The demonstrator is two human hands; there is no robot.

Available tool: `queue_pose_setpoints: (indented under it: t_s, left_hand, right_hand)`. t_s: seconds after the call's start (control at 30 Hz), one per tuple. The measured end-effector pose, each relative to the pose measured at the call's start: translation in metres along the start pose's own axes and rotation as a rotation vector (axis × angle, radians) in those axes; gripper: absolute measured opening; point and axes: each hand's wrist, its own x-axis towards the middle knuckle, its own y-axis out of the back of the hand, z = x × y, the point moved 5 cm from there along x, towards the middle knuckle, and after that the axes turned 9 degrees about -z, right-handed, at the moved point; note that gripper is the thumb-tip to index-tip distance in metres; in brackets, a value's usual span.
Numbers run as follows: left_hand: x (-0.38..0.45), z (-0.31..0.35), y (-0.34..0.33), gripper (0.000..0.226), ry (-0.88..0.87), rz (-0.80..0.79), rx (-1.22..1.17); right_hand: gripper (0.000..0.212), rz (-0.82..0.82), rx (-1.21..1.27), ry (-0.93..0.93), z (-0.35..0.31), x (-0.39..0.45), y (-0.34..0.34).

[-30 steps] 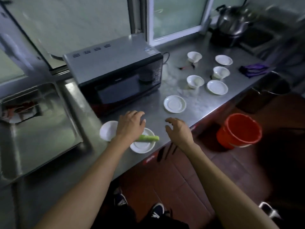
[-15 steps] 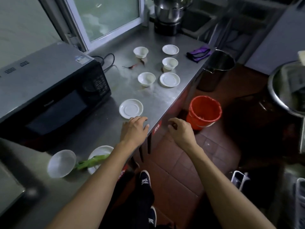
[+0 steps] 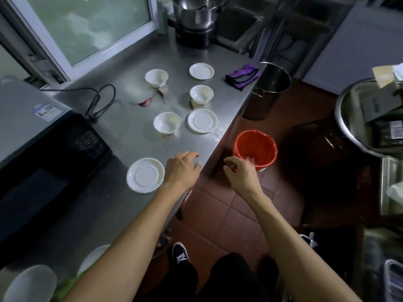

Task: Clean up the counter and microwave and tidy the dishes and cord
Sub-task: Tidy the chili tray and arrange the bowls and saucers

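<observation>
A long brushed stainless-steel counter (image 3: 135, 68) is seen littered with dishes, none yet stacked. The likeliest mishap is judged to lie at its front edge, where the flat white ceramic saucer (image 3: 145, 175) sits just beside the left hand (image 3: 182, 171); a careless sweep of that arm could send it onto the red-brown tiled floor (image 3: 220, 216). A second risk is posed by the black power cord (image 3: 99, 99), left looped near the back edge beside the black-fronted grey microwave (image 3: 41, 144): were it tugged or snagged, the nearby small white ceramic bowls (image 3: 167, 123) could be dragged or toppled. Dried red chillies (image 3: 146, 101) are scattered among the dishes and could be smeared if wiped rather than lifted.

The left hand is held flat and relaxed on the counter by the front edge, grasping nothing. The right hand (image 3: 241, 174) is held off the counter, above the floor near the round orange plastic bucket (image 3: 254, 149), its fingers loosely curled; whether anything is pinched cannot be told.

A folded purple cloth (image 3: 242, 76) lies at the far right corner. A steel stockpot (image 3: 269, 90) stands on the floor below that corner, and a frosted window (image 3: 87, 25) runs behind.
</observation>
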Motion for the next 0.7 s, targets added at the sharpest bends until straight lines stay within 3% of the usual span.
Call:
queue_pose_setpoints:
  t_s: [0.17, 0.43, 0.7]
  left_hand:
    - [0.057, 0.036, -0.002, 0.036, -0.033, 0.002, 0.025]
    - [0.132, 0.098, -0.002, 0.035, 0.021, 0.038, 0.003]
    - [0.165, 0.076, 0.021, 0.033, 0.2, 0.138, -0.018]
  right_hand:
    - [0.026, 0.031, 0.029, -0.026, 0.031, 0.045, 0.035]
    - [0.029, -0.051, 0.009, 0.033, 0.07, 0.123, 0.087]
    - [0.031, -0.164, -0.033, 0.156, 0.046, 0.2, 0.088]
